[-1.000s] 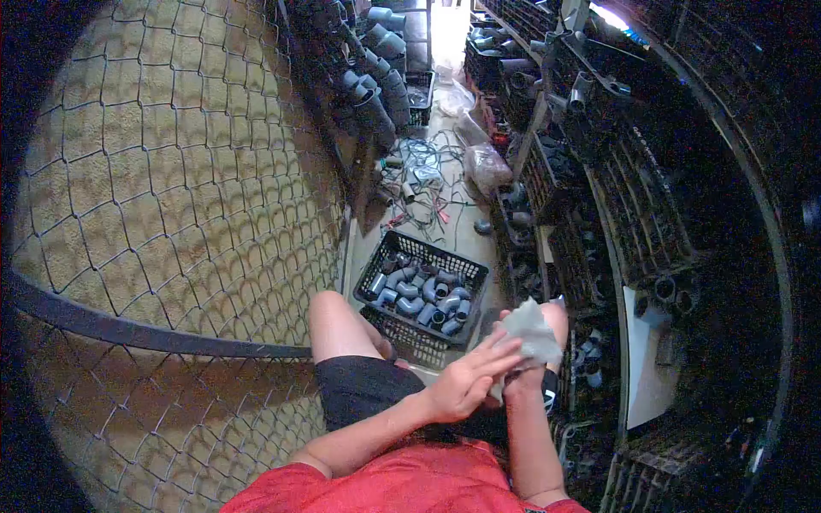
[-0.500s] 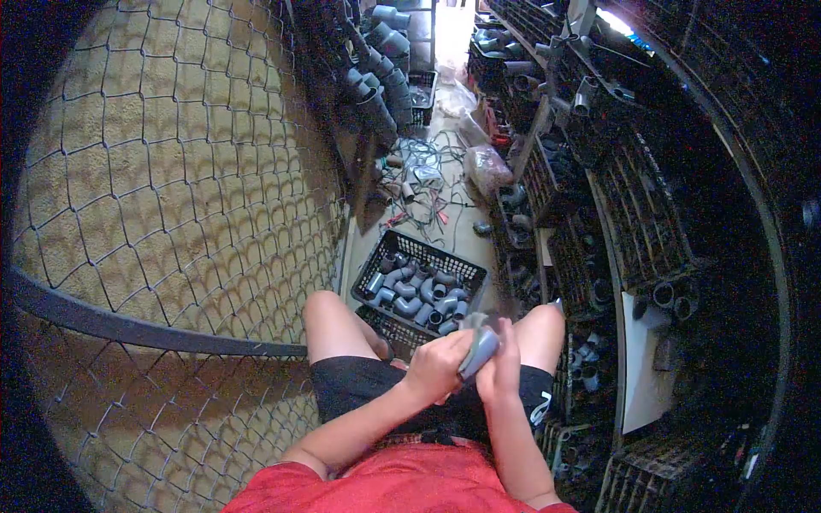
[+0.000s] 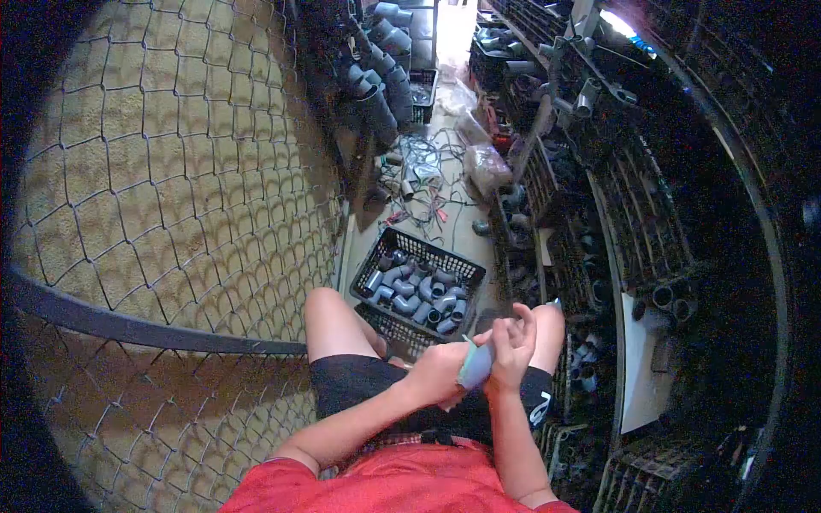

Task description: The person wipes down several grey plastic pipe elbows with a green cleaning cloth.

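Note:
My left hand (image 3: 438,371) is closed around a blue-grey plastic pipe fitting (image 3: 479,366) in front of my lap. A pale green strip shows along the fitting's edge beside my left fingers. My right hand (image 3: 513,346) is at the fitting's other side, its palm against it and its fingers raised, apart and partly bent. Beyond my knees on the floor stands a black plastic crate (image 3: 366,275) with several grey pipe elbows (image 3: 405,305) inside.
On the left runs a chain-link fence (image 3: 162,171) with a metal rail (image 3: 154,321). Racks (image 3: 637,205) of fittings line the right. Cables (image 3: 440,201) and a plastic bag (image 3: 487,167) lie on the aisle floor. Large grey fittings (image 3: 376,98) are stacked at the back left.
My right hand's fingers have lifted and spread away from the fitting. The fitting has turned and shifted slightly down, and its pale green edge shows more. The crate has stayed put.

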{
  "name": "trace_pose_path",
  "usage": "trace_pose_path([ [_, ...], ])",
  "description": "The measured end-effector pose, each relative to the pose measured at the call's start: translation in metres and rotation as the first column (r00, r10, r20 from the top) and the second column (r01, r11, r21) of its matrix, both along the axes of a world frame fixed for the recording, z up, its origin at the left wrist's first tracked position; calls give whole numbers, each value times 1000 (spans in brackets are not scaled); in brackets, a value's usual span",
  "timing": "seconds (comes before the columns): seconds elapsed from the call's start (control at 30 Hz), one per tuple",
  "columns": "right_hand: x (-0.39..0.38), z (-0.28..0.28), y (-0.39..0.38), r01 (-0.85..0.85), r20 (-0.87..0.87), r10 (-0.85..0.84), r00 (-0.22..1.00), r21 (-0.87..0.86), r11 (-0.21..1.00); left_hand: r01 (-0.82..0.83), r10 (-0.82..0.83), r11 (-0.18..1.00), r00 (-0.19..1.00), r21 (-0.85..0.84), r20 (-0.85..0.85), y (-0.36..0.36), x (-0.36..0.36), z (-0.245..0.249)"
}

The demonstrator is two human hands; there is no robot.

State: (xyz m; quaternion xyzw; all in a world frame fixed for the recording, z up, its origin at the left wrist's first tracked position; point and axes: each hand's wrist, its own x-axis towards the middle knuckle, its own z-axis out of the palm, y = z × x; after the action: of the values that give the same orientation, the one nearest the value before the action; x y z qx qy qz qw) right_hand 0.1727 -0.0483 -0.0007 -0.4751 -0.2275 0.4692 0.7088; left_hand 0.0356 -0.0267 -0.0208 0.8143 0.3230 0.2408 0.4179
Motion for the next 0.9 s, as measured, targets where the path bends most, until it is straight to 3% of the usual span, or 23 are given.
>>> trace_pose_path([
  [0.03,-1,10,3,-10,-21,12,1000,117,993,37,-32,995,998,-93,50,1,1,10],
  [0.07,-2,19,2,-69,-194,127,973,282,957,108,-54,948,981,-299,186,-5,1,-2],
  [0.1,0,13,2,-69,-193,127,973,284,956,203,-45,855,946,-478,321,-15,3,-15],
  [0.13,3,3,3,-160,-207,251,945,377,912,132,191,683,917,-719,349,-26,10,-11],
  [0.17,7,-5,3,-240,-209,370,905,468,851,133,188,685,917,-716,351,-22,9,-15],
  [0.2,4,-1,3,-205,-221,280,934,309,929,147,90,741,945,-655,314,-16,4,-22],
  [0.23,4,0,4,-203,-222,278,935,309,929,168,-5,791,964,-588,267,-4,0,-5],
  [0.27,5,0,7,-189,-2,190,982,86,978,-18,5,950,999,-312,-42,4,-5,15],
  [0.3,6,0,8,-114,236,143,961,-133,985,22,-34,999,959,-44,-280,11,-10,9],
  [0.37,0,-13,6,-85,520,169,837,-181,980,11,-23,999,943,-38,-332,9,-11,1],
  [0.4,-4,-3,4,-82,368,135,920,-158,984,11,-24,999,944,-43,-329,5,-12,5],
  [0.43,-7,8,5,-74,202,99,974,-130,989,9,-25,993,991,-121,-133,1,-14,13],
  [0.47,-7,8,7,-74,201,99,975,-129,989,22,-9,980,998,-196,66,-3,-15,16],
  [0.5,-8,8,9,-218,-52,225,973,116,969,149,-35,879,967,-453,252,-12,-17,-5],
  [0.53,-9,7,11,-278,-259,391,883,383,881,102,132,787,935,-608,329,-26,-13,-25],
  [0.57,-10,4,13,-276,-262,392,882,387,880,80,305,665,878,-743,368,-34,-8,-36],
  [0.6,-12,1,14,-238,-183,302,936,305,922,78,303,666,880,-742,365,-30,-10,-25],
  [0.67,-20,11,17,-81,-43,84,996,70,994,-112,187,880,975,-462,120,-13,-15,8],
  [0.7,-22,1,13,-84,-44,87,995,72,994,-176,190,969,980,-172,66,-6,-19,8],
  [0.77,-25,-26,0,-226,-43,224,974,-39,973,-217,218,976,975,25,-36,4,-21,-5],
  [0.83,-32,-12,-7,-235,225,267,937,-160,959,-233,234,972,972,27,-5,0,-15,-1],
  [0.9,-16,-14,-3,-165,236,193,952,-133,977,-246,245,969,969,30,30,-6,-13,7],
])
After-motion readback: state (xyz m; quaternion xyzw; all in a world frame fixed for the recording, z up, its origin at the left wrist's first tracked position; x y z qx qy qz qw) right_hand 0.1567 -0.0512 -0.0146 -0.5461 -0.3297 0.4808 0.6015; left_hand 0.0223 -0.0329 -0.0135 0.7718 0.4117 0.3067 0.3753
